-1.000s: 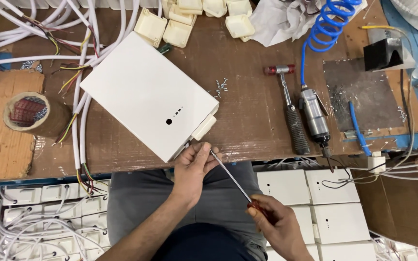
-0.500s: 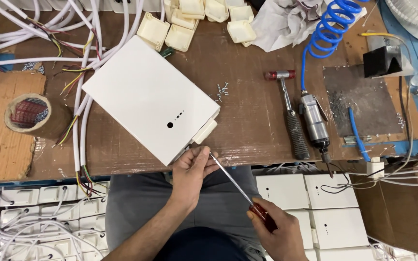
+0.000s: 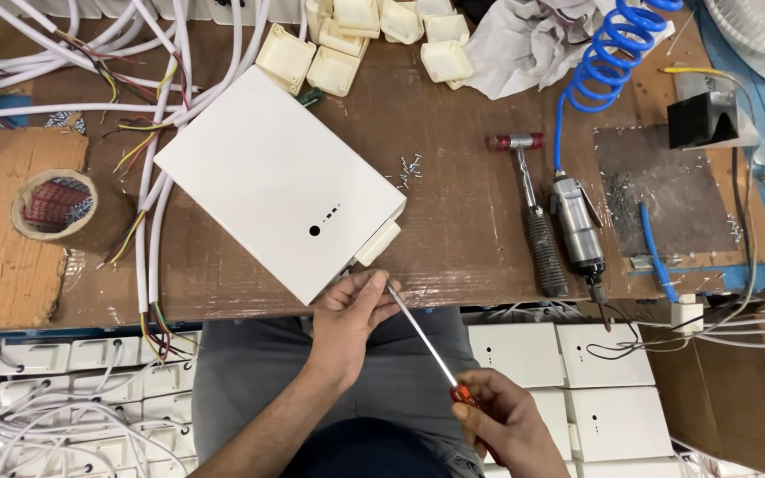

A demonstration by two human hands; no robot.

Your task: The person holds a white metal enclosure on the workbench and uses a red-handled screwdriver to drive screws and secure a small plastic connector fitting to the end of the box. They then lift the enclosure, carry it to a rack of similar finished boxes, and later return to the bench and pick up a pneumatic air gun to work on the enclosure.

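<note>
Head view: screwdriver (image 3: 425, 341) slants from right hand (image 3: 506, 425), gripping its handle, up-left to left hand (image 3: 351, 310), which pinches the tip beside the white box (image 3: 276, 181) corner on the tabletop (image 3: 462, 221).

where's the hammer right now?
In the head view the hammer lies on the brown workbench, right of the white box, just left of the air tool and below the blue coiled hose.

bare bench (image 3: 471, 221) r of white box (image 3: 276, 181), cables (image 3: 157, 177) crowd l
</note>
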